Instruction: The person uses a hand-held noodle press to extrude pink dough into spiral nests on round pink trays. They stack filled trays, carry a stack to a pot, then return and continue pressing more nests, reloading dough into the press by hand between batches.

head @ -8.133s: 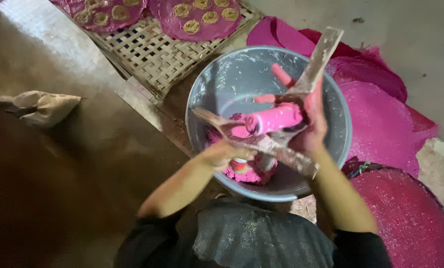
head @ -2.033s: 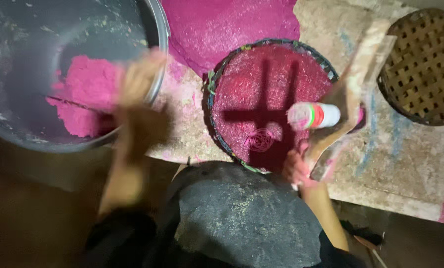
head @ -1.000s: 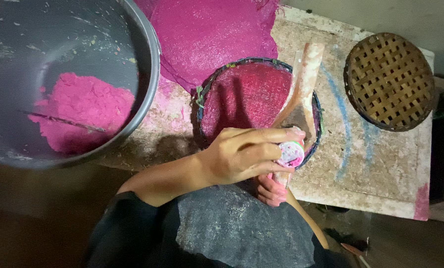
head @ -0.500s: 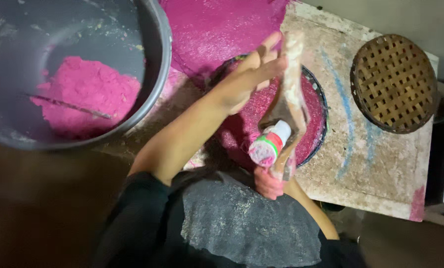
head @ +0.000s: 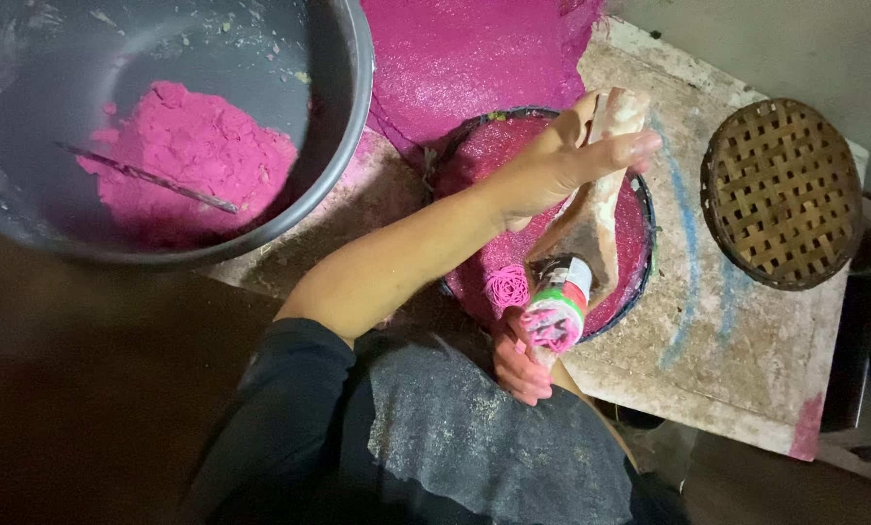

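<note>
My left hand (head: 564,160) reaches across from the left and grips the upper end of a wooden lever press (head: 603,209). The press carries a small cylinder (head: 558,309) with pink dough at its mouth. My right hand (head: 519,367) holds the lower end of the press close to my body. Under the cylinder, a small coil of pink dough strands (head: 506,287) lies on a round, pink-covered tray (head: 641,209).
A big grey basin (head: 350,107) at upper left holds a lump of pink dough (head: 197,156) and a thin stick (head: 153,178). A pink cloth (head: 474,58) lies behind the tray. A round woven mat (head: 781,204) rests on the stone slab (head: 737,360) at right.
My left hand came from the basin to the press and has now closed on its upper handle. A coil of pink strands has appeared on the tray below the cylinder.
</note>
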The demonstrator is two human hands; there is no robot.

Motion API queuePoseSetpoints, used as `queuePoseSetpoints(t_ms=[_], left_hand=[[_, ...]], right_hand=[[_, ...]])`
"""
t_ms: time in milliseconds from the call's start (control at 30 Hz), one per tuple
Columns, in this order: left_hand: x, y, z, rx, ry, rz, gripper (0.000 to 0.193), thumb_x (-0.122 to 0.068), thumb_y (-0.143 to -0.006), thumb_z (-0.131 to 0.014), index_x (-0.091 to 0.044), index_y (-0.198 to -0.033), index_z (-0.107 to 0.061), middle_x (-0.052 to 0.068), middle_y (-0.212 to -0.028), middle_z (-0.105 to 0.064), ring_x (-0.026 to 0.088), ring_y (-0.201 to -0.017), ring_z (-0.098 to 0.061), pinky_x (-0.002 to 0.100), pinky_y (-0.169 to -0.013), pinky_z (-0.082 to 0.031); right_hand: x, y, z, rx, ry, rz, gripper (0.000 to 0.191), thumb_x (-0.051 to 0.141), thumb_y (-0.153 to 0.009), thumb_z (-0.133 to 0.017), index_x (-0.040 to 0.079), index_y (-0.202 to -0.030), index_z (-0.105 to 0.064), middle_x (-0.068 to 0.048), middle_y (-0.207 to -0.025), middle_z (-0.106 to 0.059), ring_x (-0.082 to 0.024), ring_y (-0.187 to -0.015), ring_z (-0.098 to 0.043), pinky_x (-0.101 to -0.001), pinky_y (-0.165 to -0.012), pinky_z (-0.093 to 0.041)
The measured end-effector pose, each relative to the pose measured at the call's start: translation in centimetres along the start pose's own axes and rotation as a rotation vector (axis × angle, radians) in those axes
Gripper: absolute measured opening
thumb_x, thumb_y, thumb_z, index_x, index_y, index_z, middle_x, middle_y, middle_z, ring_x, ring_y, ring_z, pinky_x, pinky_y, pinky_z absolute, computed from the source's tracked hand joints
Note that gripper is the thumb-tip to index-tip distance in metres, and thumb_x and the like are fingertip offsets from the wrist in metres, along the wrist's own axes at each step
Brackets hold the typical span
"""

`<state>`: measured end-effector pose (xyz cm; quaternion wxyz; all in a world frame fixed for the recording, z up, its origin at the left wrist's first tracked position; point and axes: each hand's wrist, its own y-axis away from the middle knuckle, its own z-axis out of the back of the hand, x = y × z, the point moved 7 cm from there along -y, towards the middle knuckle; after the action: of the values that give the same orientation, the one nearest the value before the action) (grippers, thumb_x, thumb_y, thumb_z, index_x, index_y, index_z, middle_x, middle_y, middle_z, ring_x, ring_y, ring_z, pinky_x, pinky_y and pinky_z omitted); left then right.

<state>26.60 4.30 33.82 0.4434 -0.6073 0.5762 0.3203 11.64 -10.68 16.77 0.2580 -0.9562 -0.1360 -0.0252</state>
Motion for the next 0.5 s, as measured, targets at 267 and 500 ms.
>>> queuePoseSetpoints(t_ms=[267, 500], left_hand=[[-3.4, 1.1, 3.2, 0.212, 0.277, -0.073, 0.107, -0.066, -0.09, -0.074, -0.003, -0.162, -0.026, 0.021, -0.162, -0.04, 0.034, -0.155, -0.039, 0.053, -0.131, -0.029], [-4.1, 5.0, 4.8, 0.386, 0.583, -0.248, 0.07, -0.055, -0.101, -0.064, -0.005, -0.149, -0.052, 0.011, -0.147, -0.058, 0.024, -0.141, -0.052, 0.04, -0.124, -0.04]], right_hand=[[7.2, 4.3, -5.9, -0.667, 0.538, 0.36, 0.127, 0.093, -0.075, -0.049, -0.008, -0.151, -0.04, -0.03, -0.144, -0.053, -0.045, -0.124, -0.058, -0.0605, -0.101, -0.05], [12.1, 6.7, -12.9, -1.211, 1.007, -0.234, 0.127, 0.093, -0.076, -0.047, -0.01, -0.15, -0.043, -0.032, -0.143, -0.055, -0.04, -0.126, -0.059, -0.0534, -0.106, -0.046]])
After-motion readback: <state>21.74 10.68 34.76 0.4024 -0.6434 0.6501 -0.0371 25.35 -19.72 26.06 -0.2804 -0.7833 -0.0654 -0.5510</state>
